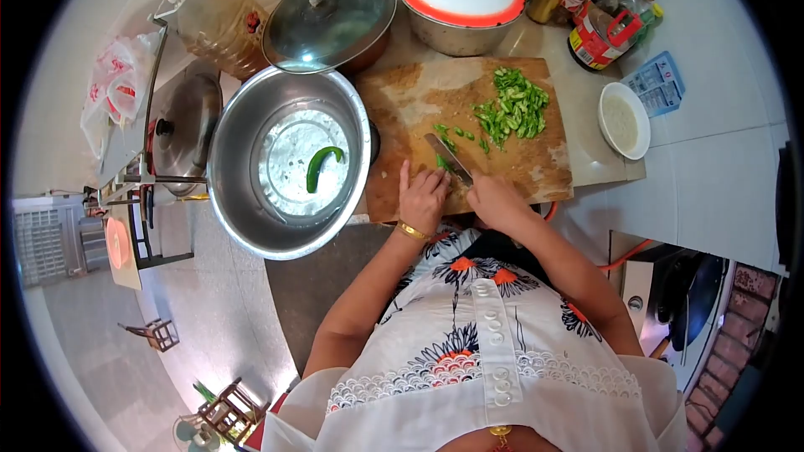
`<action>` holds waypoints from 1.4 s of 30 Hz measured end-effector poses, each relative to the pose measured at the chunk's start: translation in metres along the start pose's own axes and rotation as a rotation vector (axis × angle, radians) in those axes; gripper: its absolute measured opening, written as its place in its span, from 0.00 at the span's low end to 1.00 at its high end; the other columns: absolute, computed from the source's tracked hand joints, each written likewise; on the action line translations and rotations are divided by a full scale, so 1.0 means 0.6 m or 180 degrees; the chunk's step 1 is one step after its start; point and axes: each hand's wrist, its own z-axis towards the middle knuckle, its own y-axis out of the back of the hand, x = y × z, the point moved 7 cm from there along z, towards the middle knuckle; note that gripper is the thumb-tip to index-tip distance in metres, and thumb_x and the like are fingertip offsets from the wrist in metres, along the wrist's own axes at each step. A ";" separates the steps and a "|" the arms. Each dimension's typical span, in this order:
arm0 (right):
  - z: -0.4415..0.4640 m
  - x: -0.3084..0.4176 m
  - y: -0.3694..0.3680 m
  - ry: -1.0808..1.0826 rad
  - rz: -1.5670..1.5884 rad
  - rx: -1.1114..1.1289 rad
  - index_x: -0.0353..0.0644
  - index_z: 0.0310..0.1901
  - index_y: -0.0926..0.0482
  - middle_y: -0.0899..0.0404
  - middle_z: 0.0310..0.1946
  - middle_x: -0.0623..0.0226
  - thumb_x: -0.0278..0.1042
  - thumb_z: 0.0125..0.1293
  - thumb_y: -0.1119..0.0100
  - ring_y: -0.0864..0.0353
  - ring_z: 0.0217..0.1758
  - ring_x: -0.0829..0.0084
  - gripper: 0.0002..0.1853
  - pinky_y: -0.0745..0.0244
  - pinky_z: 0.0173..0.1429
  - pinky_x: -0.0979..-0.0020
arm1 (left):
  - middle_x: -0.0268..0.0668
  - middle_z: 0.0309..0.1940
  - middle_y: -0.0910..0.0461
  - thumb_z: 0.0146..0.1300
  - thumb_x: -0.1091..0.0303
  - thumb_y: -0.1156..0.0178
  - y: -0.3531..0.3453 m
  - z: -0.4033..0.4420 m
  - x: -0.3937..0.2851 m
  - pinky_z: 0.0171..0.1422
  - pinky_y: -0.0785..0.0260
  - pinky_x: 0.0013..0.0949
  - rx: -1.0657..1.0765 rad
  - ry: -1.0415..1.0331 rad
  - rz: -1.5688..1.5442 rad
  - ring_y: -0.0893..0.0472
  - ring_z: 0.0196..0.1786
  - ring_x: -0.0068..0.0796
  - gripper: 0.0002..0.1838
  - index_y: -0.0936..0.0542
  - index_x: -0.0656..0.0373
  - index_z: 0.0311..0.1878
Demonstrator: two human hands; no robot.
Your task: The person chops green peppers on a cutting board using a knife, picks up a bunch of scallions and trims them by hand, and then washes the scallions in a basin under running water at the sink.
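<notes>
My right hand [496, 198] is closed round the handle of a kitchen knife [450, 157], whose blade points up and left over the wooden cutting board [394, 109]. My left hand [424, 197] rests on the board just left of the blade, fingers bent over a green chili pepper [443, 162], of which only a short piece shows. Small cut bits lie around the blade. Farther up and right on the board is a pile of sliced green pepper [515, 107]. One whole green pepper [322, 169] lies in the large metal basin [230, 192] left of the board.
Behind the board stand a glass-lidded pan [331, 17] and a pot with a red-rimmed white lid [462, 0]. Several bottles [599, 33] crowd the back right corner. A white bowl [624, 121] sits at the right. An oil jug [213, 25] stands at the back left.
</notes>
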 end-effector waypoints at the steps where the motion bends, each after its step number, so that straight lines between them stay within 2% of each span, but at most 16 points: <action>1: 0.001 0.001 0.000 -0.0011 -0.0024 0.0033 0.32 0.32 0.29 0.25 0.28 0.43 0.33 0.56 0.53 0.25 0.36 0.47 0.11 0.31 0.41 0.53 | 0.30 0.36 0.23 0.45 0.70 0.43 0.000 0.000 0.001 0.62 0.51 0.52 0.0009 0.0007 0.0000 0.25 0.41 0.27 0.10 0.21 0.56 0.34; 6: 0.023 0.010 0.004 -0.0187 0.0198 0.0331 0.32 0.33 0.29 0.25 0.29 0.43 0.32 0.56 0.54 0.25 0.36 0.47 0.11 0.31 0.41 0.53 | 0.28 0.35 0.23 0.46 0.71 0.44 0.000 0.002 0.001 0.62 0.51 0.53 -0.0026 0.0023 0.0035 0.25 0.39 0.24 0.08 0.21 0.55 0.33; 11: 0.023 -0.004 0.002 -0.0035 0.0299 -0.0090 0.31 0.33 0.29 0.26 0.28 0.43 0.32 0.55 0.54 0.26 0.36 0.46 0.11 0.32 0.42 0.53 | 0.29 0.35 0.24 0.45 0.70 0.44 -0.001 0.000 0.000 0.63 0.52 0.53 -0.0031 0.0050 0.0059 0.25 0.39 0.25 0.09 0.21 0.56 0.33; 20: -0.003 0.007 0.009 0.0109 -0.0083 0.0071 0.32 0.33 0.28 0.25 0.26 0.43 0.33 0.55 0.53 0.25 0.35 0.47 0.11 0.31 0.42 0.54 | 0.31 0.36 0.24 0.44 0.69 0.43 0.000 0.001 -0.001 0.63 0.51 0.54 0.0006 0.0060 -0.0032 0.26 0.40 0.25 0.11 0.22 0.58 0.34; 23: 0.008 0.014 -0.002 -0.0033 -0.0303 0.0198 0.32 0.33 0.27 0.25 0.27 0.43 0.33 0.54 0.53 0.24 0.35 0.48 0.11 0.30 0.42 0.54 | 0.30 0.35 0.24 0.44 0.70 0.43 -0.001 0.002 -0.002 0.63 0.51 0.53 0.0000 0.0037 -0.0009 0.26 0.40 0.26 0.10 0.22 0.57 0.33; 26: 0.019 0.030 0.003 -0.0066 -0.0020 0.0130 0.33 0.33 0.27 0.25 0.28 0.44 0.33 0.54 0.53 0.24 0.35 0.48 0.12 0.30 0.42 0.54 | 0.30 0.34 0.24 0.44 0.70 0.44 -0.002 0.003 0.004 0.63 0.51 0.53 0.0021 0.0033 0.0076 0.26 0.39 0.26 0.09 0.22 0.57 0.32; 29: 0.032 0.037 -0.011 -0.0094 -0.0169 0.0013 0.32 0.34 0.27 0.25 0.29 0.43 0.33 0.54 0.54 0.24 0.36 0.48 0.12 0.31 0.43 0.54 | 0.30 0.33 0.25 0.45 0.71 0.45 -0.005 0.003 0.007 0.63 0.51 0.52 -0.0028 0.0035 0.0125 0.27 0.39 0.27 0.08 0.22 0.57 0.32; 33: 0.041 0.003 -0.007 -0.0121 0.0209 0.0060 0.31 0.35 0.28 0.25 0.30 0.42 0.33 0.55 0.55 0.25 0.37 0.48 0.13 0.31 0.43 0.54 | 0.30 0.30 0.27 0.46 0.71 0.45 -0.003 0.007 0.006 0.62 0.51 0.52 -0.0079 0.0075 -0.0023 0.27 0.38 0.28 0.09 0.22 0.56 0.32; 35: 0.031 -0.018 0.001 -0.0569 0.0536 0.0067 0.30 0.35 0.28 0.26 0.30 0.42 0.33 0.55 0.56 0.25 0.37 0.48 0.13 0.32 0.43 0.54 | 0.30 0.29 0.28 0.47 0.70 0.45 -0.003 0.012 0.008 0.61 0.49 0.51 -0.0100 0.0074 0.0007 0.27 0.37 0.28 0.08 0.22 0.55 0.33; 39: 0.030 -0.063 0.019 -0.0418 0.0675 -0.0269 0.31 0.35 0.29 0.26 0.30 0.42 0.34 0.56 0.57 0.26 0.37 0.47 0.14 0.32 0.43 0.53 | 0.31 0.27 0.28 0.48 0.69 0.44 -0.025 0.027 0.009 0.60 0.45 0.49 0.0105 -0.0091 0.0258 0.27 0.37 0.29 0.07 0.22 0.53 0.33; 42: 0.021 -0.067 0.033 -0.0426 0.0617 -0.0428 0.31 0.35 0.29 0.26 0.29 0.42 0.34 0.56 0.57 0.26 0.36 0.46 0.13 0.33 0.43 0.53 | 0.31 0.28 0.28 0.47 0.69 0.44 -0.029 0.035 0.005 0.60 0.44 0.47 0.0020 -0.0046 0.0267 0.27 0.38 0.29 0.08 0.22 0.54 0.33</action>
